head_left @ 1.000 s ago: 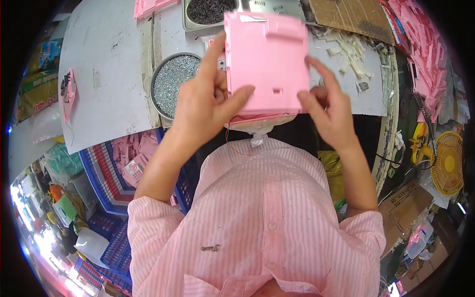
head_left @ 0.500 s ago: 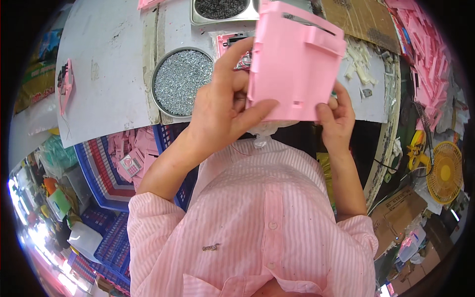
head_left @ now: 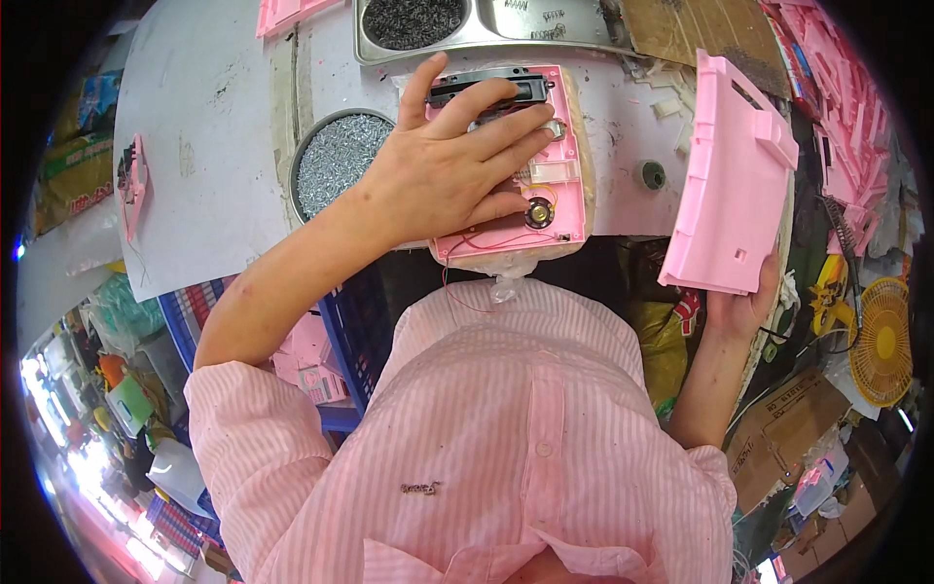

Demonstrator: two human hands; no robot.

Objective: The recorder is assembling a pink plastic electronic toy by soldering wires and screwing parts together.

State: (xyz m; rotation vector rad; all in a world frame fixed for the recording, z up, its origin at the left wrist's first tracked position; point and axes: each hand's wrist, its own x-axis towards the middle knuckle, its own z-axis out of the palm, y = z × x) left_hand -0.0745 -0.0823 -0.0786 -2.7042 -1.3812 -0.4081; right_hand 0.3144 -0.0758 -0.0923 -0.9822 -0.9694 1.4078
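Note:
A pink plastic housing [head_left: 506,243] with parts inside rests on a plastic-wrapped pad at the table's front edge. Over it lies my left hand [head_left: 457,156], fingers spread, the fingertips near a black strip-shaped part [head_left: 533,90] at its far end. A round speaker [head_left: 538,213] with thin wires shows beside the thumb. Off to the right, my right hand [head_left: 744,302] grips a pink plastic cover [head_left: 730,185] by its lower edge and holds it tilted upright; most of those fingers are hidden behind the cover.
Left of the housing is a round bowl of silver screws [head_left: 341,161]. A metal tray [head_left: 574,27] behind holds dark screws and some springs. Pale plastic pieces [head_left: 671,105] and a small green roll [head_left: 652,175] lie to the right. Pink parts fill a blue basket [head_left: 341,341] below left.
My left hand has let go of the pink cover and moved onto the housing. The right hand has carried the cover off to the right, uncovering the housing.

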